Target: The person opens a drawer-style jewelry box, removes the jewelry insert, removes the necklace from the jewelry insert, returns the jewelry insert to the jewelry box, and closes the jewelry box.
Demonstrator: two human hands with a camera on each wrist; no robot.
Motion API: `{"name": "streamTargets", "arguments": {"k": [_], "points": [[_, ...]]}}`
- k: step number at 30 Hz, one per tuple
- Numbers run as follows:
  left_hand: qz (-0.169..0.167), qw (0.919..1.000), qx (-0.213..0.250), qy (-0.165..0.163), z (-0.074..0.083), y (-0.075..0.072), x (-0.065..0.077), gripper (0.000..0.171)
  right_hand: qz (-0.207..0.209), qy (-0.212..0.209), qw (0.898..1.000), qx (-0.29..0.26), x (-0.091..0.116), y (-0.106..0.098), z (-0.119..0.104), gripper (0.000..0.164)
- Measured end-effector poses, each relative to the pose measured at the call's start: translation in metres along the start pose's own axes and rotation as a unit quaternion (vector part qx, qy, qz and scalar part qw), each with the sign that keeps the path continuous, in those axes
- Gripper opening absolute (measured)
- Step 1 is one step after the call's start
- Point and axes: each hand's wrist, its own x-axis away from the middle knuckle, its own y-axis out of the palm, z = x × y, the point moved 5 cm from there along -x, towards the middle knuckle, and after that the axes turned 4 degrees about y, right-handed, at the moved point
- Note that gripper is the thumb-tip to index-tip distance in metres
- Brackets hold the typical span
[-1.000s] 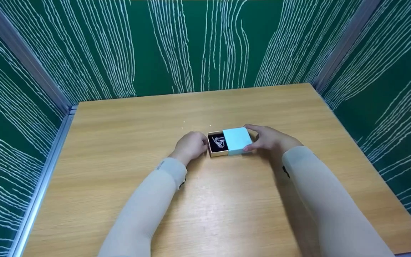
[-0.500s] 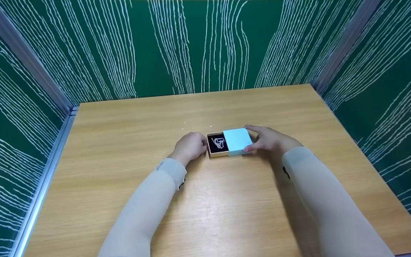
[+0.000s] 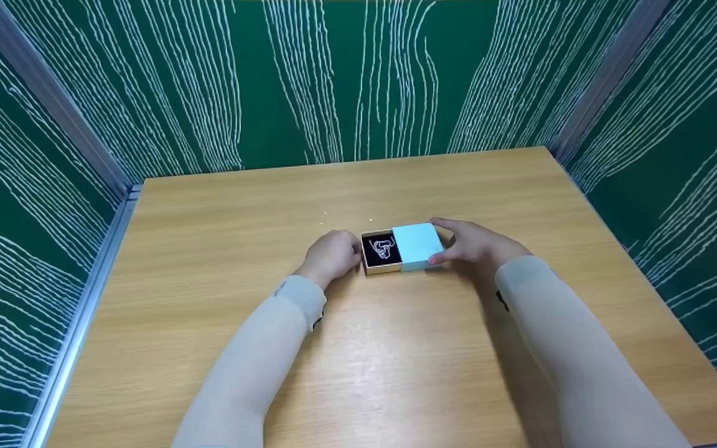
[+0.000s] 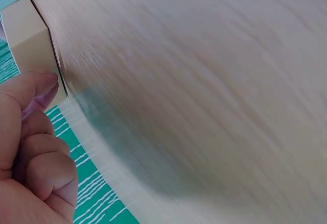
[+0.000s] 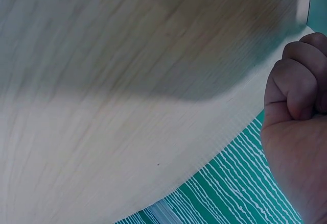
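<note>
A small drawer-style gift box sits on the table in the head view, its light-blue sleeve [image 3: 417, 244] covering the right part. From the sleeve's left side juts the cream-edged inner drawer [image 3: 383, 269]. A thin silvery chain [image 3: 383, 249] lies on its black lining. My left hand [image 3: 332, 256] is at the drawer's left end; the left wrist view shows thumb and forefinger pinching there, other fingers curled. Whether they pinch a small tab or the wall itself is hidden. My right hand [image 3: 477, 241] grips the sleeve's right end between thumb and fingers.
The wooden table [image 3: 240, 211] carries several tiny pale specks [image 3: 325, 213] behind the box. Green panels with white wavy lines [image 3: 296, 81] stand at the back and both sides, joined by grey metal posts [image 3: 595, 81].
A little more of the drawer now shows outside the sleeve, as sleeve and drawer have drawn slightly apart. Both hands keep their holds. The head view has shifted slightly.
</note>
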Motion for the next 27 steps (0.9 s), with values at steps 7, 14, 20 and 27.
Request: {"name": "streamTargets", "arguments": {"k": [7, 14, 20, 27], "points": [[0.008, 1.0, -0.002, -0.001, -0.004, 0.003, 0.0, 0.021, -0.006, 0.009, 1.0, -0.014, -0.001, 0.001, 0.002, 0.13], [0.008, 0.9999, 0.01, -0.007, 0.01, -0.011, 0.017, 0.022, -0.012, 0.012, 0.999, -0.038, 0.0, 0.001, 0.003, 0.129], [-0.007, 0.9981, 0.04, -0.045, 0.017, -0.017, 0.024, 0.018, -0.009, 0.004, 1.0, -0.022, 0.0, 0.001, 0.003, 0.13], [-0.014, 0.9965, 0.066, -0.049, 0.018, -0.017, 0.024, 0.054, -0.001, -0.015, 1.0, 0.002, -0.001, 0.001, -0.001, 0.127]]}}
